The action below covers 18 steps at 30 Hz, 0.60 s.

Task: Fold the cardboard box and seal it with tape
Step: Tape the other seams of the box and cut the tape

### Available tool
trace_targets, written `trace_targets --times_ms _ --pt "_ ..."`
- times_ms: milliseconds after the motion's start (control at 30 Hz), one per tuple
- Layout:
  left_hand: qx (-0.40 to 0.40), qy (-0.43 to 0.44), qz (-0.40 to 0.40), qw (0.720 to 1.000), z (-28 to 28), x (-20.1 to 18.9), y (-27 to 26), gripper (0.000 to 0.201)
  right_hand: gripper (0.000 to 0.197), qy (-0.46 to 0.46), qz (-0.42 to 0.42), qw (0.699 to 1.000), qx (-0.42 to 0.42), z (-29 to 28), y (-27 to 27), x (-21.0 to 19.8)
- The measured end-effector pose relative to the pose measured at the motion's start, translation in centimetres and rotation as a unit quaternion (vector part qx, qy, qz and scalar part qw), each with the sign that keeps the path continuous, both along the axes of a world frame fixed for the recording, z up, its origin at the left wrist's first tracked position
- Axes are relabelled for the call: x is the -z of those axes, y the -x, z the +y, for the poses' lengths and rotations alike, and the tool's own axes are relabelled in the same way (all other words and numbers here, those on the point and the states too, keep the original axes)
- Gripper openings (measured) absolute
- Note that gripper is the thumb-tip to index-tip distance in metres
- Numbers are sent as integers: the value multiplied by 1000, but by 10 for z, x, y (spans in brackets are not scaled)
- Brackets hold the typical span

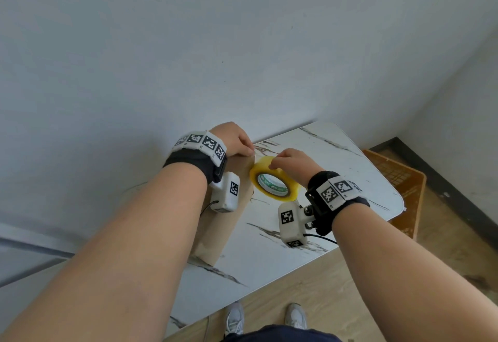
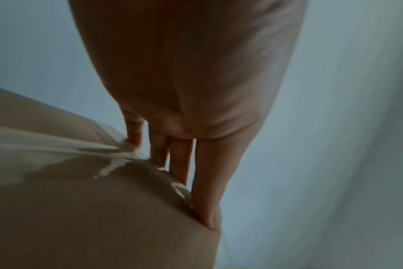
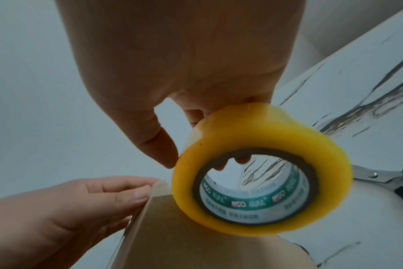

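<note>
A brown cardboard box (image 1: 222, 223) lies on the white marble-pattern table (image 1: 336, 169), mostly hidden under my left forearm. My left hand (image 1: 244, 147) rests at the box's far end. Its straight fingers (image 2: 205, 182) press down over the far edge of the box (image 2: 92, 218), where a shiny strip of clear tape (image 2: 58, 145) lies. My right hand (image 1: 277, 162) grips a yellow tape roll (image 1: 273, 182) just right of the box's far corner. In the right wrist view, fingers pass through the core of the roll (image 3: 265, 163), the thumb sits outside, and the left hand (image 3: 92, 196) touches the box (image 3: 173, 227).
Scissors (image 3: 384, 178) lie on the table just beyond the roll. A brown wooden stool (image 1: 401, 180) stands past the table's right side. A plain wall runs close behind the table. My feet stand at the table's near edge.
</note>
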<state>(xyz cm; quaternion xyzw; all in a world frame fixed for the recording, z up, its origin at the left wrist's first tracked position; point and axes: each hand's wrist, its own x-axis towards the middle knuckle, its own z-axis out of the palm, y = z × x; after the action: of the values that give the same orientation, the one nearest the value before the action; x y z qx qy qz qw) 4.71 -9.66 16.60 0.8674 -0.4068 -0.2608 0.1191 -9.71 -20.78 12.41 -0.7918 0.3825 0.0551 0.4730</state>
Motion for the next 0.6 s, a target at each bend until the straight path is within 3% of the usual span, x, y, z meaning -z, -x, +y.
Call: trace_targets --times_ms 167,300,400,500,600 --pt "-35 2 -9 999 0 1 0 21 21 19 -46 999 21 -5 -6 -3" --pt "-76 13 5 997 1 8 4 9 13 46 -31 998 7 -9 -21 -9" --pt "-113 49 51 991 9 13 5 14 9 64 -8 997 -33 -9 -34 -9" --pt "-142 77 88 983 19 15 6 23 12 79 -5 995 -61 -4 -43 -8" --pt "-179 80 85 977 22 19 8 16 23 99 -9 993 -68 -1 -50 -6"
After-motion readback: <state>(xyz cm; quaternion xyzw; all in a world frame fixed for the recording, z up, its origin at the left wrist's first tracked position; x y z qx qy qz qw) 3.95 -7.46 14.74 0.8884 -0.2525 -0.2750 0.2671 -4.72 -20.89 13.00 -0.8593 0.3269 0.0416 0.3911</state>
